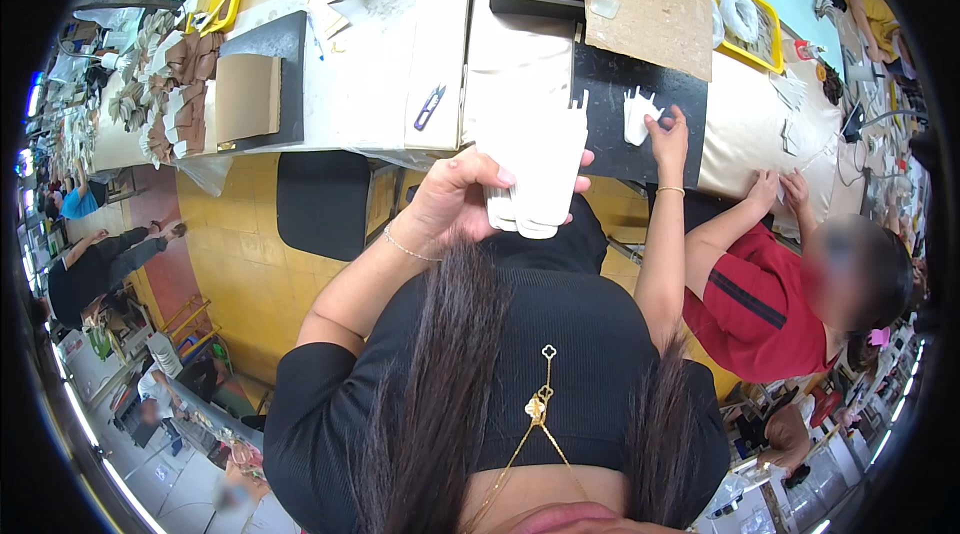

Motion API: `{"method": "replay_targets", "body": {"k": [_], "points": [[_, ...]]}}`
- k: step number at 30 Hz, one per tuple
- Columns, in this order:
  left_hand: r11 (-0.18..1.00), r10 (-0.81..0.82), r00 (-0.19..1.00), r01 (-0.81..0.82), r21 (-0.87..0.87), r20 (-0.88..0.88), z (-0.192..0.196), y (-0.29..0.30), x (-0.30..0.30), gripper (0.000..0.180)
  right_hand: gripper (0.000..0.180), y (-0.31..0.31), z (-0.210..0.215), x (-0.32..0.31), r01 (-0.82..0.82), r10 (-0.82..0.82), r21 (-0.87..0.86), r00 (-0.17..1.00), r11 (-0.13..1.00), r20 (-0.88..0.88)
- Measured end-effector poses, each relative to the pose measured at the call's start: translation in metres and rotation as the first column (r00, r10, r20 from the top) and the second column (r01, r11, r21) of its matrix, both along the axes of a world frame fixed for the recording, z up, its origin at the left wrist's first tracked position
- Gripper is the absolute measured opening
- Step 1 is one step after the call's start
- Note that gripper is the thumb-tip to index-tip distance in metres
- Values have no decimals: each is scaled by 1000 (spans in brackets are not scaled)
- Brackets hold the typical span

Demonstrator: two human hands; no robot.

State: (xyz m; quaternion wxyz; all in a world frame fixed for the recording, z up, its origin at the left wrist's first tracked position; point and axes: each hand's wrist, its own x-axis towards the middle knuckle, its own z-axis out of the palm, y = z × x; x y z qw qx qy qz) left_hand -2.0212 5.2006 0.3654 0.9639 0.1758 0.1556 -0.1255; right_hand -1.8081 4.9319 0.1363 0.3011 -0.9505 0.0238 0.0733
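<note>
My left hand is closed around a stack of flat white pieces in front of my chest. The pieces have rounded lower corners and narrow prongs at the far end; the thumb lies across their face. My right hand reaches forward over a black board on the bench. Its fingers are bent and apart, beside a few similar white pieces lying there. The thumb is at the edge of those pieces; whether it presses on them is hard to see.
A brown board bearing small white patches overlaps the black board. Thread snips lie on the bench at left, near a brown pad and piled strips. A yellow tray stands at right. A co-worker in red sits close on the right.
</note>
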Motion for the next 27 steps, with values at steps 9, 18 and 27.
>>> {"method": "replay_targets", "body": {"k": [9, 18, 27], "points": [[992, -69, 997, 71, 105, -18, 4, -2, 0, 75, 15, 96, 189, -39, -588, 522, 596, 796, 547, 305], [987, -85, 994, 93, 130, -65, 3, -3, -7, 67, 19, 136, 265, -67, -789, 770, 449, 571, 419, 285], [993, -50, 997, 56, 100, -65, 2, -5, -14, 45, 12, 132, 275, -96, -803, 738, 351, 588, 482, 331]]}}
